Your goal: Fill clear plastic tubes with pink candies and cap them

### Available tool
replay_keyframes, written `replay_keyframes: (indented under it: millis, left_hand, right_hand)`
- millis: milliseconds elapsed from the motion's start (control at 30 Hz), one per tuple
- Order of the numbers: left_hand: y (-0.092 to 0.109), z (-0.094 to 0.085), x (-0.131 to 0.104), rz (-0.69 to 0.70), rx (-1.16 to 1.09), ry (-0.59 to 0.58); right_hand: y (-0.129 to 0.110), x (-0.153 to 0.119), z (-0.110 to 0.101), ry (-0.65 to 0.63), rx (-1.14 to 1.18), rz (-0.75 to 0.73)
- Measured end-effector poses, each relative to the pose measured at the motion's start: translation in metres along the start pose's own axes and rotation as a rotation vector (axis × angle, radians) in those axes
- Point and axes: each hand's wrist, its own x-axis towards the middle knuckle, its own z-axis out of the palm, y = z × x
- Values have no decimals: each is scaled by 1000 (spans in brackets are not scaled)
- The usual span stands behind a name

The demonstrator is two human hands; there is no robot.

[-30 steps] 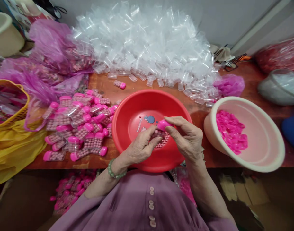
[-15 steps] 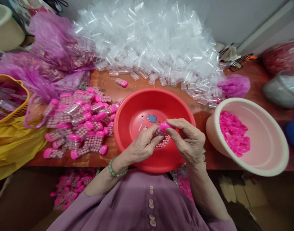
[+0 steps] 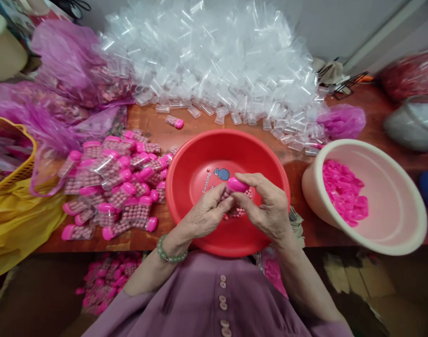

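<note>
We apparently were capping: left hand [image 3: 204, 214] pinching the bead-filled bottle [image 3: 225, 193], right hand [image 3: 269, 204] its pink cap [image 3: 236, 184]; seating called for firm pressure.

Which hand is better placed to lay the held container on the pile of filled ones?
Probably the left hand: it grips the container, and the pile lies on its side of the red basin. The right hand is at the pink cap, farther from the pile.
</note>
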Motion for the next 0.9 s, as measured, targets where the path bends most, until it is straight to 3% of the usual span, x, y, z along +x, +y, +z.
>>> replay_keyframes:
  millis: [133, 233, 633, 900]
  left_hand:
    - [4, 0, 3, -60, -129, -8]
    - [5, 0, 4, -72, -244, -45]
    - [14, 3, 5, -27, -231, -80]
    - [17, 2, 3, -40, -245, -116]
  right_hand:
    - [2, -1, -3, -171, -184, -161]
    - [4, -1, -1, -199, -310, -245]
    - [12, 2, 3, -28, -478, -417]
    - [3, 6, -2, -28, -525, -455]
